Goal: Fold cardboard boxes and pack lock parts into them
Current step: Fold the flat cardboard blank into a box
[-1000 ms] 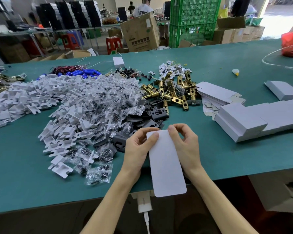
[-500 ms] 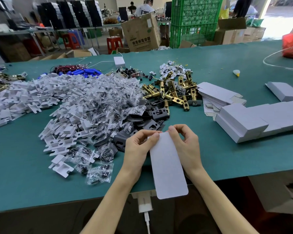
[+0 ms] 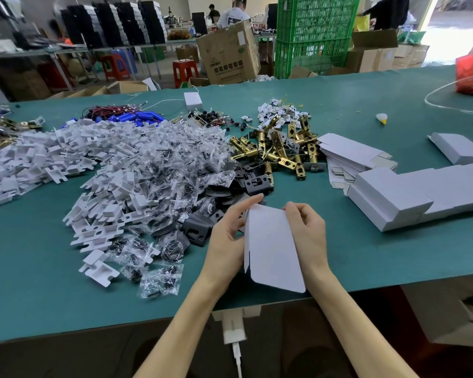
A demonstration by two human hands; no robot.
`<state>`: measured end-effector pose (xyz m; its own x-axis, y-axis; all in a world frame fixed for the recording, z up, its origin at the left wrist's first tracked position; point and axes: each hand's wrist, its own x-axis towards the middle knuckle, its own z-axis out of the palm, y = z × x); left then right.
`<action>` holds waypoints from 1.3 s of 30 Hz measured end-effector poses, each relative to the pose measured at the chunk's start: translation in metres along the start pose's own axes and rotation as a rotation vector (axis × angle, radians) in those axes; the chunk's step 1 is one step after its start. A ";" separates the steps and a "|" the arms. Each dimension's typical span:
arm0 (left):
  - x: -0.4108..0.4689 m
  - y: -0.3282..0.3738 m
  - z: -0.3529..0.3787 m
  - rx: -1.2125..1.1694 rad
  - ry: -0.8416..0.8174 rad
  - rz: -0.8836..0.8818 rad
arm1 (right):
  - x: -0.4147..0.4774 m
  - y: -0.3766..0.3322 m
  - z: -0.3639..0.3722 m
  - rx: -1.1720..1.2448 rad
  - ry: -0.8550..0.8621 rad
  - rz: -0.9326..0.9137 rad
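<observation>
1. While both hands hold it over the near edge of the green felt-like desk (image 3: 38, 282), one white cardboard blank (image 3: 271, 249) sits partly opened, with a narrow side panel showing on its left.
2. Left hand (image 3: 227, 241): fingers pinch the blank's left edge, forefinger stretched along it. Right hand (image 3: 307, 236): fingers curled round the right edge, gripping it.
3. Just behind the hands lie black metal plates (image 3: 254, 184), matt, with cut-outs. They sit between the blank and a heap of brass latch bolts (image 3: 279, 151), which are shiny and cylindrical.
4. Left of those is a large heap of clear bags (image 3: 161, 170), crinkled, holding small dark parts, and white moulded trays (image 3: 99, 170). Both are too many to count.
5. To the right is one stack of flat blanks (image 3: 350, 151). Beside it is a row of folded boxes (image 3: 388, 197), touching, with seams too faint to count. One lone box (image 3: 459, 150) lies apart.
6. Beyond the desk are one brown carton (image 3: 230, 55), stacked green crates (image 3: 314, 31) and two red stools (image 3: 115, 66).
</observation>
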<state>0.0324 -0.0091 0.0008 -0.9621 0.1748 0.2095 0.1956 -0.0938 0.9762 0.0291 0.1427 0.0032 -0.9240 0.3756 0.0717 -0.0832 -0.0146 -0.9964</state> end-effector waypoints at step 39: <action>0.019 0.000 -0.013 -0.055 0.051 -0.111 | -0.032 -0.008 0.025 -0.479 -0.013 -0.746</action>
<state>0.0116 -0.0186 0.0041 -0.9858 0.1374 0.0963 0.0784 -0.1304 0.9884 0.0503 0.1073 0.0104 -0.6959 0.1213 0.7078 -0.5034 0.6205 -0.6013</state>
